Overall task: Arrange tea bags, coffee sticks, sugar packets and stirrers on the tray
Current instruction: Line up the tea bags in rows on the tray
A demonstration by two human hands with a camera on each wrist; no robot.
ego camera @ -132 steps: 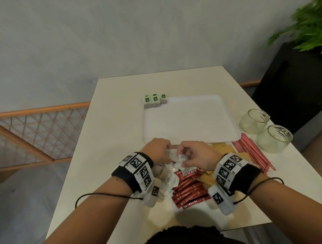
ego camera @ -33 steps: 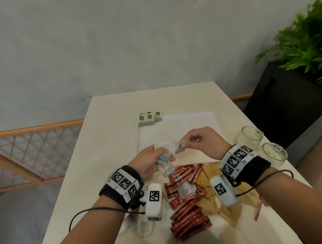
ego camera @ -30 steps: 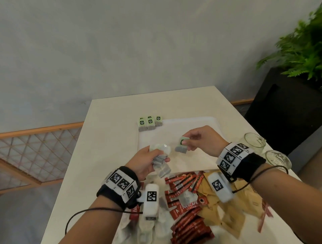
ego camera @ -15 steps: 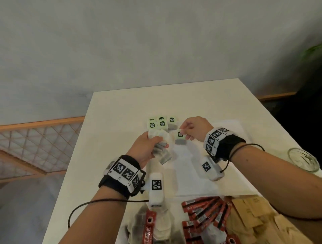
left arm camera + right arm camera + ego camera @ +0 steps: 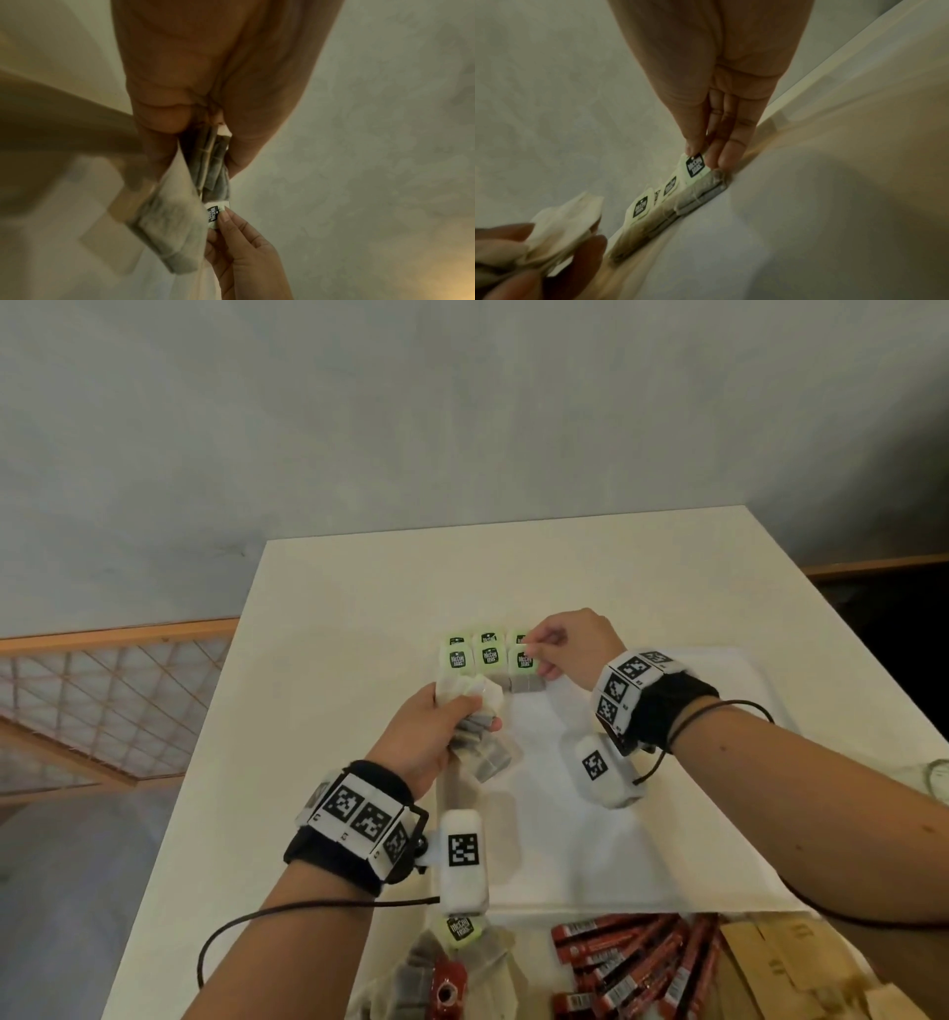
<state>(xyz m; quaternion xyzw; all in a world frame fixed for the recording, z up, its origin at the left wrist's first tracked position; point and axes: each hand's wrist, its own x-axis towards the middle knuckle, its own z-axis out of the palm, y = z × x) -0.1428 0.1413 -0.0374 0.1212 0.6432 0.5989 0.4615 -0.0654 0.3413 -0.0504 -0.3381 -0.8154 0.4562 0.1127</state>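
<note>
Tea bags with pale green tags [image 5: 488,654] lie in two short rows at the far left corner of the white tray [image 5: 642,814]. My right hand [image 5: 539,654] pinches the rightmost tea bag [image 5: 695,168] there by its tag, and the bag touches the tray. My left hand [image 5: 462,711] hovers just in front of the rows and grips a bunch of several tea bags [image 5: 205,166]. On the table near me lie more tea bags [image 5: 452,963], red coffee sticks [image 5: 631,968] and brown sugar packets [image 5: 780,968].
The pale table [image 5: 334,685] has bare room to the left of the tray and behind it. A grey wall stands behind the table. A glass rim [image 5: 940,778] shows at the right edge. A wooden lattice rail [image 5: 102,685] lies at the lower left.
My right hand carried one tea bag from the bunch forward to the tray's far left corner and set it down at the right end of the front row. My left hand followed with the bunch.
</note>
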